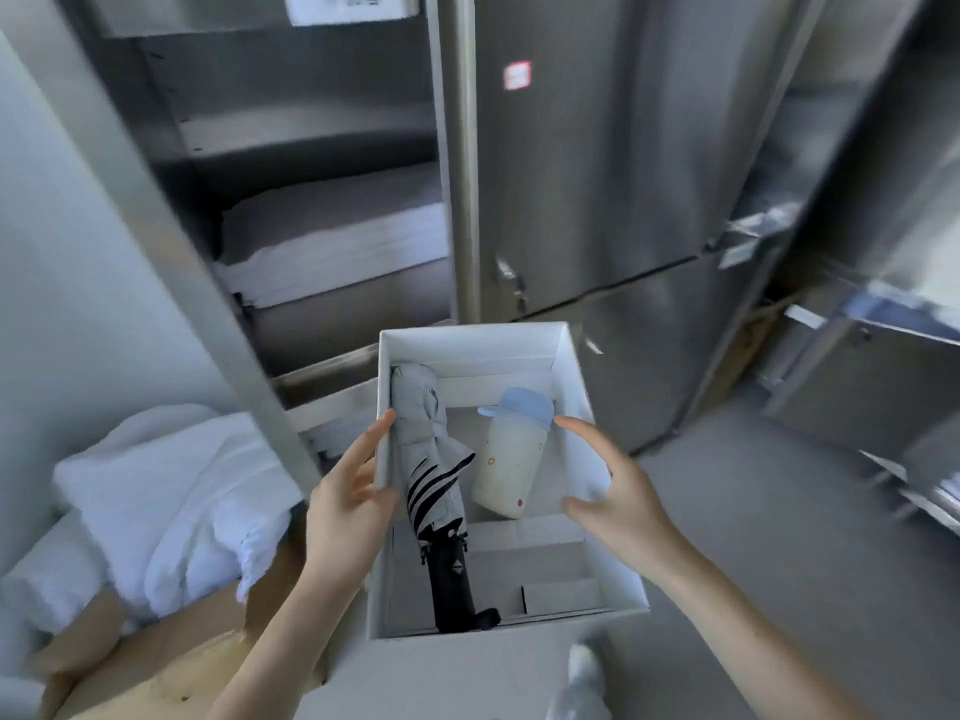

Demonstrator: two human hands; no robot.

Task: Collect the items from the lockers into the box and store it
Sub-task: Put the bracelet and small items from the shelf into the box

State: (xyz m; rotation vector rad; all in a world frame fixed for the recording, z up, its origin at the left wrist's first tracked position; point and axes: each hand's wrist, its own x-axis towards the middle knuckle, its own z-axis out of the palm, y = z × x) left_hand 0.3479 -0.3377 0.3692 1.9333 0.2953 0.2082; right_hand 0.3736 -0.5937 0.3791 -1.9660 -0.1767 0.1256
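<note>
Two hands, left hand [353, 491] and right hand [613, 491], flank one box [472, 345]: one umbrella [431, 459], one bottle [511, 459].

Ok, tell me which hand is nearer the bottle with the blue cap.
Right. The right hand hovers open beside the bottle, fingertips close to its blue cap. The left hand grips the box at its left wall, with the folded umbrella lying between it and the bottle.

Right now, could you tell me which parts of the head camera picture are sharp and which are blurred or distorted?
In the head view, the white box, the folded umbrella and the bottle with the blue cap are fairly sharp; the lockers at the right edge smear with motion blur; the wide-angle lens bends the locker frames; lighting is soft, without harsh glare; the left hand and right hand look slightly soft.
</note>
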